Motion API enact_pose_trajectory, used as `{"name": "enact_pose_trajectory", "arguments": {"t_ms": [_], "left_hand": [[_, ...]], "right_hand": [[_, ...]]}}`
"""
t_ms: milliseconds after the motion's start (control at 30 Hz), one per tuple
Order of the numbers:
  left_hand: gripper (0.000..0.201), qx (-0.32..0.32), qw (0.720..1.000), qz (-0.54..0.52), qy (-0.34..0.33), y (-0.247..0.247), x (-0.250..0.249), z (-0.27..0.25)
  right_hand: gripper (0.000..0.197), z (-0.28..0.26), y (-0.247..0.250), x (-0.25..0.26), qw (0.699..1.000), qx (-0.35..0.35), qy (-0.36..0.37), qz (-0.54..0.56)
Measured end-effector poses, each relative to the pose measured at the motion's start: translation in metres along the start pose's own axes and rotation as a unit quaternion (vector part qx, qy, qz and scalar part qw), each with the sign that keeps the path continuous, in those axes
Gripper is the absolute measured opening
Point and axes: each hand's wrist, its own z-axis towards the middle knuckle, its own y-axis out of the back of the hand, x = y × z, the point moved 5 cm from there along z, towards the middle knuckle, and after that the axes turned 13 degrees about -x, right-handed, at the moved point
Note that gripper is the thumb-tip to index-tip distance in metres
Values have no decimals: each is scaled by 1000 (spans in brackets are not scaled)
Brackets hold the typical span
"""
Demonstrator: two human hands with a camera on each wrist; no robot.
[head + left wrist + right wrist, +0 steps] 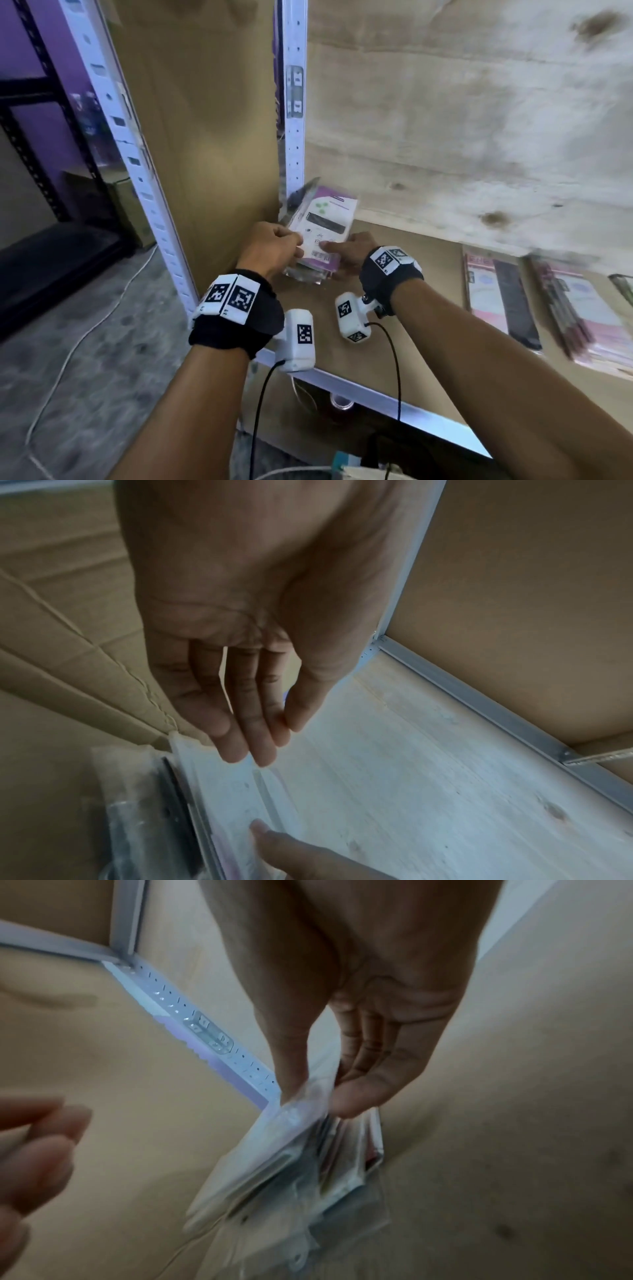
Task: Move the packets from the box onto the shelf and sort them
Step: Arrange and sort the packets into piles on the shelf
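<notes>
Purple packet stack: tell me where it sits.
In the head view the purple packet stack lies in the shelf's left back corner beside the white upright, between the left hand and right hand.

1. Two hands: left hand [270,245], right hand [349,248].
2. One stack of packets [320,233] at the shelf's left corner; blur hides how many it holds, perhaps several.
3. Two more piles of packets lie to the right, a pink one [496,298] and a second one [582,315].
4. One shelf [428,274].
5. Two wrist cameras: left [298,339], right [351,317].
6. Two white slotted uprights [294,102].
</notes>
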Motion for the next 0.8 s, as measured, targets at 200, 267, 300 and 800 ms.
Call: {"name": "enact_pose_trajectory", "arguments": {"t_ms": [200, 267, 300, 800], "left_hand": [[13, -8, 999, -44, -12, -10, -12, -9], [8, -3, 998, -66, -13, -25, -18, -16], [7, 4, 996, -85, -4, -34, -20, -20], [62, 264, 896, -328, 138, -173, -51, -152]], "right_hand": [[6, -25, 33, -1, 999, 1, 8, 39], [14, -38, 57, 0, 999, -14, 9, 36], [16, -45, 70, 0, 999, -20, 13, 37], [27, -170, 242, -37, 865, -167, 360, -308]]}}
